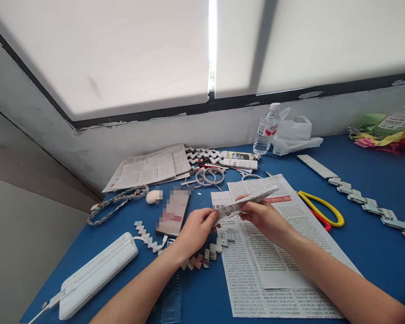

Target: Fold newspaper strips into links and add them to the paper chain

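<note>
In the head view, gripping a folded paper strip [232, 209] with both hands, raised above the worktop [202, 297] and over the newspaper sheets [280, 265]. Pinching the nearer end with the left hand [197, 227], thumb uppermost, apparently for steadying it. Closing the right hand [261, 216] on the strip farther along, thumb and fingers pressing from opposite sides, probably for holding the layers flat together. Leaving the far end sticking out past the right fingers and slanting up to the right.

Seeing at least 2 sheets lying flat and overlapping beneath the hands, perhaps placed there for easy reach. Noticing scissors [340, 219] lying beside their right edge, showing 1 yellow and 1 red handle; not seeing the blades, seemingly covered by paper. Finding a small zigzag chain [219, 247] curving by the left wrist, partly hidden behind the arm. Spotting a larger folded chain [371, 204] stretching along the right side and running out of view, likely laid lengthwise for avoiding tangles.

Finding a phone [173, 211] lying to the left of the sheets, partly blurred, and a long white box [97, 274] with a cable nearer the left edge. Seeing a bottle [267, 130] standing at the back next to a plastic bag [293, 135], presumably set well apart from the paper for safety.
</note>
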A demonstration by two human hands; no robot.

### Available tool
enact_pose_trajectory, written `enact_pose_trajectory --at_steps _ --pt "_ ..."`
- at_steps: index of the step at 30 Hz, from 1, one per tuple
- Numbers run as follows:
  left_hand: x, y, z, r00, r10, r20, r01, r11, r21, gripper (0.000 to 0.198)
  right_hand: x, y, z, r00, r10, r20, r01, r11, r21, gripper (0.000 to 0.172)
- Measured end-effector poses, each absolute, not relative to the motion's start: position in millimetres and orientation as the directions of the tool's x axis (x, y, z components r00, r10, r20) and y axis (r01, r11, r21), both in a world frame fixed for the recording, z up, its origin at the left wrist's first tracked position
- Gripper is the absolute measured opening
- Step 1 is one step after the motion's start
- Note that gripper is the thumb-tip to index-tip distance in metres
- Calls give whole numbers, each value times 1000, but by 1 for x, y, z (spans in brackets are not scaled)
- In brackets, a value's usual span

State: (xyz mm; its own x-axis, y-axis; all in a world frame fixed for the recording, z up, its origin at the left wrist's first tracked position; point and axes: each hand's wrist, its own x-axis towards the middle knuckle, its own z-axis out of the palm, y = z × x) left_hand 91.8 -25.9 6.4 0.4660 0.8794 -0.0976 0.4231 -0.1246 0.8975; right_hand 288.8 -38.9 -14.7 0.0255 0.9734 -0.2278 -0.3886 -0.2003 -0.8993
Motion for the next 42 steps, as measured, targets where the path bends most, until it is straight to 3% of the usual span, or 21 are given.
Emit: enact_pose_trajectory --at_steps 5,9,13,16,20,22,25,29,32,42 --pt "97 -31 3 444 892 -89 331 -71 941 27 288 -39 -18 1 969 -246 -334 -231 -914 17" --pt "100 -41 10 456 889 -35 396 -168 903 36 281 -42 -21 -89 978 -186 -308 -205 -929 22" --pt "100 -49 14 489 869 75 435 -317 843 56 291 -43 -11 -30 993 -111 -228 -115 -967 30" --pt "98 -54 12 442 843 306 489 -513 706 76 306 -43 2 -96 993 -69 63 -63 -996 38" --pt "93 -56 11 444 576 686 476 -801 364 64 316 -45 25 -266 963 31 450 152 -880 38" --pt "90 -54 13 474 420 774 457 -869 192 55 315 -46 36 -334 940 70 551 255 -795 40" --pt "88 -48 18 552 459 696 524 -840 139 37 309 -40 48 -484 875 -17 618 328 -715 35" --pt "90 -34 17 602 732 318 682 -679 273 31 305 -17 45 -570 814 -107 632 351 -691 24" --pt "94 -25 11 624 774 108 726 -626 285 30 306 -1 29 -542 833 -112 626 311 -715 20" --pt "101 -11 2 632 775 9 752 -616 233 24 301 5 -17 -545 836 60 650 467 -600 20"
